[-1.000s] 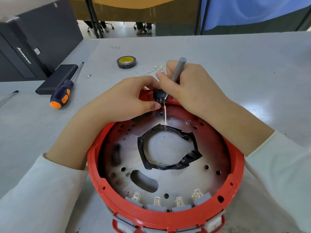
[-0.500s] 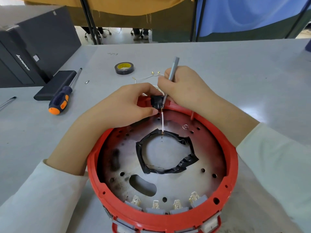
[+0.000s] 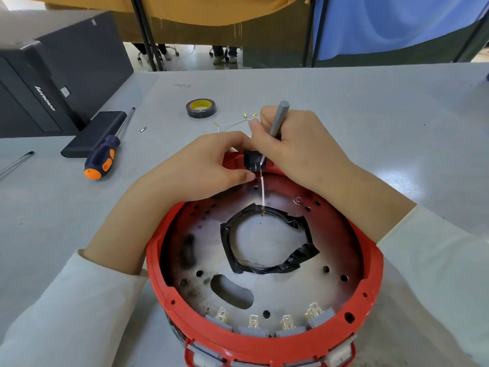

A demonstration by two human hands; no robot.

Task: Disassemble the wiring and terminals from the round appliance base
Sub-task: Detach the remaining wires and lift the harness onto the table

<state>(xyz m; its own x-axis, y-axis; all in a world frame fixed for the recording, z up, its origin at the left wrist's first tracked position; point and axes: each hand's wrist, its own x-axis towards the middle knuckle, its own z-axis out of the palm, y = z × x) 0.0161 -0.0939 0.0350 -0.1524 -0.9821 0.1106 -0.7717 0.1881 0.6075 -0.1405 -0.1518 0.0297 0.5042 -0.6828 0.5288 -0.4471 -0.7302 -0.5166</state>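
Observation:
The round red appliance base [image 3: 370,263] lies open side up in front of me, with a metal plate inside and black tape [image 3: 299,258] around its centre hole. At its far rim sits a black switch block [image 3: 251,158]. My left hand [image 3: 203,168] pinches that block. My right hand [image 3: 299,147] grips a thin grey screwdriver [image 3: 277,117] whose tip meets the block's terminal. A white wire [image 3: 263,192] hangs from there down to the tape. Several grey switches with brass terminals [image 3: 284,323] line the near rim.
Loose white wires with brass ends [image 3: 235,123] lie beyond my hands, next to a roll of black tape [image 3: 201,108]. An orange-and-blue screwdriver [image 3: 105,154], a small screw [image 3: 143,129], a black flat box [image 3: 95,133] and a black computer case [image 3: 53,75] sit to the left.
My view has tilted, so everything sits a little lower in the frame. Both hands stay on the switch block and the grey screwdriver stands a little more upright.

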